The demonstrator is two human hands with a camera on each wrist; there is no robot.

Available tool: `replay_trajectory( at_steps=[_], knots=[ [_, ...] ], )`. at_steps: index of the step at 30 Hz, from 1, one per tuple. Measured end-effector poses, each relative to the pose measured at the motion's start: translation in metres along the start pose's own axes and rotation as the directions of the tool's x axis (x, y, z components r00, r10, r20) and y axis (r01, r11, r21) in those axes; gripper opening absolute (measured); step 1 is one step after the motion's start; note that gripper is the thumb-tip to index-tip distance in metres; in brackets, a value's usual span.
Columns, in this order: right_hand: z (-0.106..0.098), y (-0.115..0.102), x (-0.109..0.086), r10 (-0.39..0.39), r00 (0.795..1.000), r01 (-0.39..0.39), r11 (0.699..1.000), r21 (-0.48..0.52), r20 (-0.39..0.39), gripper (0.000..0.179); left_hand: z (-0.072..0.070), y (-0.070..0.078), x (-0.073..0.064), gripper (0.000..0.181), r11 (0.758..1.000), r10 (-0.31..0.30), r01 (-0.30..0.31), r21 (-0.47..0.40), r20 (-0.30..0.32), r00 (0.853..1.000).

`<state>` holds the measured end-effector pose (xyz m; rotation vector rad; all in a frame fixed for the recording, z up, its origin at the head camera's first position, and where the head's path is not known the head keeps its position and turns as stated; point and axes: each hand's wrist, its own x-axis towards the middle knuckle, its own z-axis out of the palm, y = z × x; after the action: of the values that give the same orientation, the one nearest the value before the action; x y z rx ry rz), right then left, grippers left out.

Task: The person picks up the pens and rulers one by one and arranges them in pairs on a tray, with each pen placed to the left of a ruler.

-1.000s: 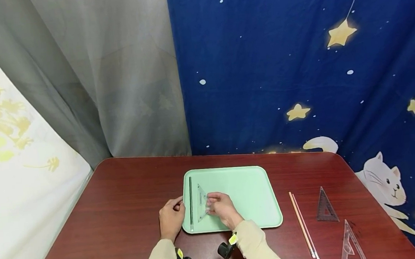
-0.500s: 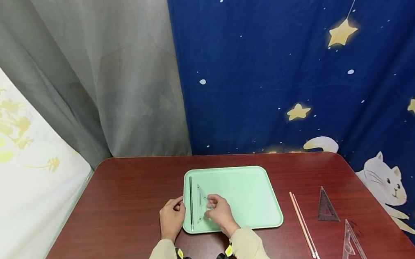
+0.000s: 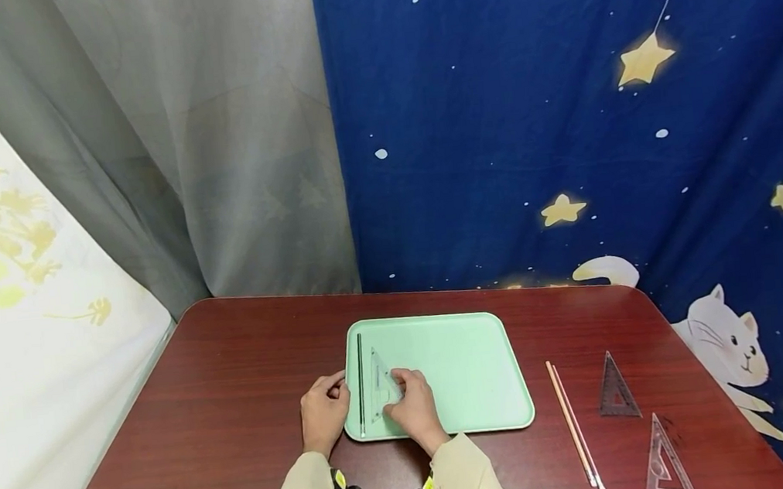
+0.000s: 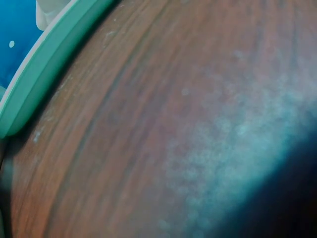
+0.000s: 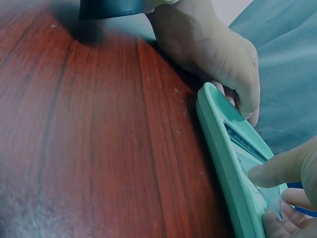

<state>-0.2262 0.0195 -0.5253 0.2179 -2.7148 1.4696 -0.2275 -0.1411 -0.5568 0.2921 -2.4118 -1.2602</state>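
A pale green tray (image 3: 468,370) lies on the table, and my left hand (image 3: 324,415) holds its left rim with curled fingers. Inside it, a clear triangular set square (image 3: 379,381) stretches lengthwise near the left side. My right hand (image 3: 417,407) pinches the set square's right edge between thumb and fingers. The right wrist view shows the thumb (image 5: 270,172) on the near side of the clear plastic. Left of the set square, a thin black pencil-like stick (image 3: 360,379) runs along the tray's side. The left wrist view holds only tray rim (image 4: 49,69) and table.
Right of the tray, two thin light-coloured rods (image 3: 572,427) with white ends lie on the dark red table (image 3: 235,375). Beyond them are a dark-tinted set square (image 3: 610,405) and a larger clear set square (image 3: 652,470). Curtains hang behind the table.
My right hand and forearm have shifted slightly left and toward me, thumb and fingers staying at the set square, which has barely moved. The left hand stays at the rim.
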Motion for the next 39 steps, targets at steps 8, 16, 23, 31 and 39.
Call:
replay_trajectory(
  at_steps=[8,16,23,31,39],
  knots=[
    [-0.0022,-0.0002,0.0006,0.021,1.0,-0.021,1.0,-0.004,-0.005,0.054,0.0004,-0.0008,0.0007,0.022,1.0,0.001,-0.001,0.003,0.005,1.0],
    [-0.0011,0.0012,0.0022,0.008,1.0,-0.009,0.999,-0.041,-0.012,0.052,0.0012,-0.0013,0.0011,0.022,1.0,-0.009,0.009,0.0,0.01,1.0],
    [-0.0006,0.0014,0.0036,0.002,1.0,-0.003,0.998,-0.07,-0.016,0.051,-0.0009,-0.0018,0.0005,0.023,1.0,-0.004,0.004,-0.009,0.02,1.0],
    [-0.003,0.0012,0.0025,-0.006,1.0,0.004,0.998,-0.065,-0.03,0.049,-0.0003,-0.0027,0.0007,0.023,1.0,0.007,-0.007,-0.021,0.018,1.0],
    [-0.006,0.0032,0.0031,0.004,0.999,-0.006,0.999,-0.038,-0.042,0.047,0.0011,-0.0047,0.0009,0.023,1.0,0.004,-0.004,0.003,0.011,1.0]
  ],
)
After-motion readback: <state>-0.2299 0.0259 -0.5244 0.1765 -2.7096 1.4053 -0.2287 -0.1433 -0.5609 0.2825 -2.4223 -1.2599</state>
